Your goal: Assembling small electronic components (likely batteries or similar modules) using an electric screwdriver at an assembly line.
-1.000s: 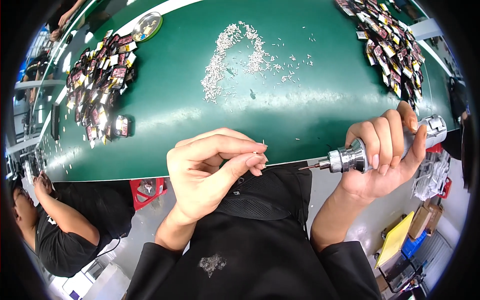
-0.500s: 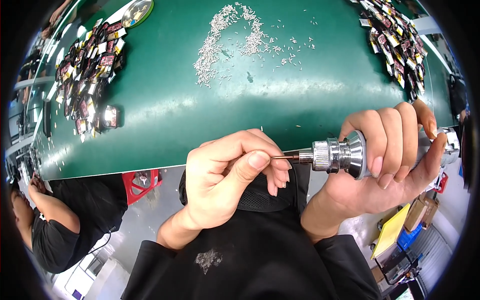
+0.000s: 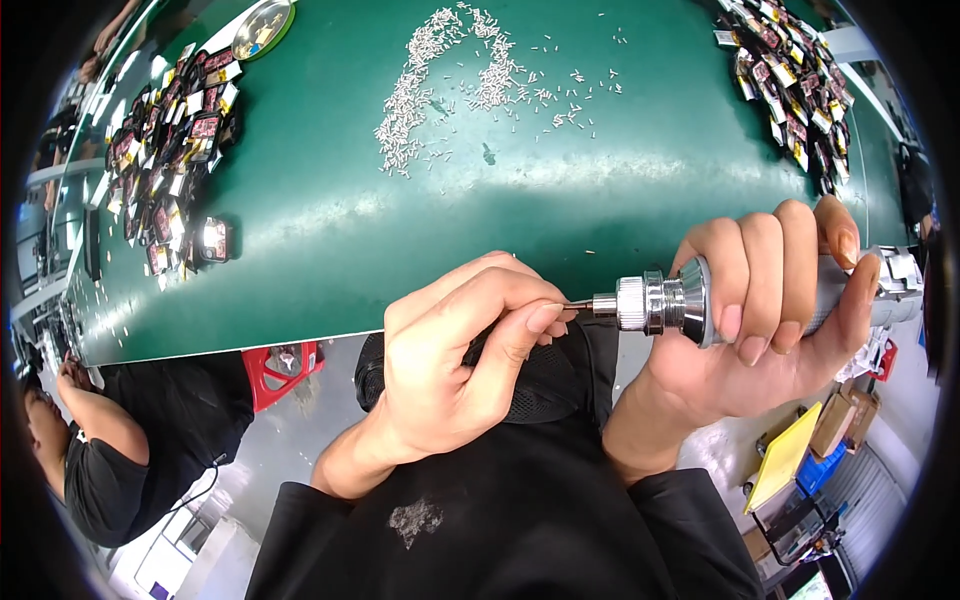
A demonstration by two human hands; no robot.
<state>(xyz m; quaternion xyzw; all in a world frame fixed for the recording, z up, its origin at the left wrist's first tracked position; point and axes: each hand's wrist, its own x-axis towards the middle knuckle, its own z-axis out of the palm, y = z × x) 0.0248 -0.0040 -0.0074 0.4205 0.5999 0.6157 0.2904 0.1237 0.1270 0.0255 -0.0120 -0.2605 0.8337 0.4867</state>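
Note:
In front of my chest, my right hand (image 3: 735, 375) wraps around a silver electric screwdriver (image 3: 697, 298), which lies roughly level with its chuck pointing left. A thin coppery bit (image 3: 580, 306) sticks out of the chuck. My left hand (image 3: 450, 350) pinches the bit's far end between thumb and forefinger, its other fingers curled behind. Those fingertips hide the bit's tip, so whether a small part sits on it cannot be seen. Both hands are held just over the near edge of the green table (image 3: 330, 270).
Small white pins (image 3: 410, 115) lie scattered at the table's far middle. Heaps of small black modules stand at left (image 3: 175, 150) and right (image 3: 790, 85); a single module (image 3: 215, 240) lies by the left heap. A round dish (image 3: 263, 28) sits far left. Another person (image 3: 150, 440) sits at left.
My left thumb and forefinger have slid right along the bit, closer to the chuck. The screwdriver has shifted slightly left, and less of the bit shows.

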